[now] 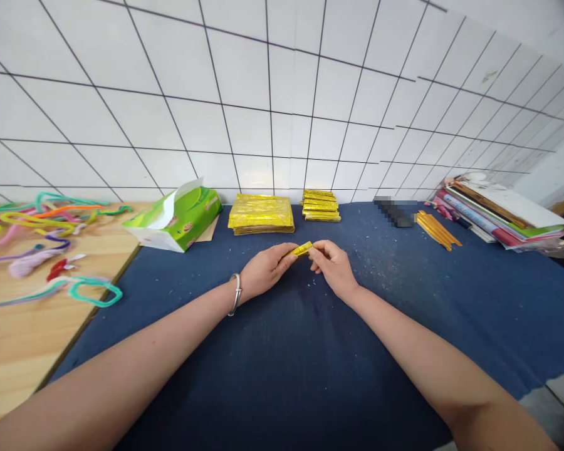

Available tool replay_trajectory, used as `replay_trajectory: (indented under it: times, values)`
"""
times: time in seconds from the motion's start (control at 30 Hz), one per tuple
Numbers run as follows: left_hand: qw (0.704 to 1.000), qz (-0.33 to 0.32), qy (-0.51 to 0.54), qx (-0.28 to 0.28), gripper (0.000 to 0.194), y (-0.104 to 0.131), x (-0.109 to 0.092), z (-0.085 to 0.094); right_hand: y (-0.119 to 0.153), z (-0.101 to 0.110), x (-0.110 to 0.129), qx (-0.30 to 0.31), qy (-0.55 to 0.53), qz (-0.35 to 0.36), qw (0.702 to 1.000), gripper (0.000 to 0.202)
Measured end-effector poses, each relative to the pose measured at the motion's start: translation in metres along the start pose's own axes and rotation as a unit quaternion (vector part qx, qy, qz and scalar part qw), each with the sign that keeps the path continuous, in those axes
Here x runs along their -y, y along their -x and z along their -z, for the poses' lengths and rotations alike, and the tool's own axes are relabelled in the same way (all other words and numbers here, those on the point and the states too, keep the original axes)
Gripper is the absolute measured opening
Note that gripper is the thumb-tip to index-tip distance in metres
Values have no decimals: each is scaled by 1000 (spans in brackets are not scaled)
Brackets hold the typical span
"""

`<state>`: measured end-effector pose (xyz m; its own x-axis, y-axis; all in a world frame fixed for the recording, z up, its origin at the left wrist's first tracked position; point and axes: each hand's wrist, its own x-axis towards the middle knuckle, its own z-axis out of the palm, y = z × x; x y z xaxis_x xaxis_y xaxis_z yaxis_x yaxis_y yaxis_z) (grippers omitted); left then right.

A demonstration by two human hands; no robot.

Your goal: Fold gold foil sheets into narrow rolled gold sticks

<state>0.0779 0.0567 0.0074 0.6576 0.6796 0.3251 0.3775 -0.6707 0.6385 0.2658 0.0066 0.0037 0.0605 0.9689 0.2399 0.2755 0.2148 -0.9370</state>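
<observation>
Between my two hands is a small folded strip of shiny gold paper (302,249), held just above the dark blue cloth. My left hand (269,268), with a silver bangle at the wrist, pinches its left end between thumb and fingers. At the right end, the fingertips of my right hand (334,268) close on the strip. A thick stack of flat gold paper sheets (262,213) lies behind my left hand. Behind my right hand sits a pile of narrow folded gold strips (320,205).
A green tissue pack (185,219) stands at the back left. Coloured fuzzy stems (94,291) lie scattered on the wooden table (23,357). At the right are a blurred dark object (395,212), orange-gold sticks (438,230) and a pile of books and papers (502,213). A white tiled wall (244,94) rises behind.
</observation>
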Motion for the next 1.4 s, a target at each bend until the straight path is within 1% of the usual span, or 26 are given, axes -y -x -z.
replay_trajectory:
  times: [0.17,0.37,0.67,0.97,1.17,1.4]
  values:
    - [1000,13,3,-29,33,1,1,-2,-1,-1,-5,5,-18,-7,1000,28]
    - [998,49,-1,-50,31,3,4,-3,-2,-3,-6,6,-18,-12,1000,27]
    - [994,61,23,-86,26,3,3,-4,-1,-4,-8,12,-10,-8,1000,24]
    - [992,84,17,-97,21,2,1,-4,-1,-4,-6,15,-13,-18,1000,23]
    - [992,74,-4,-106,21,2,2,-4,-1,-4,-7,18,-13,-17,1000,23]
    - [990,85,19,-113,22,3,0,-3,-1,-4,-6,18,-7,-19,1000,25]
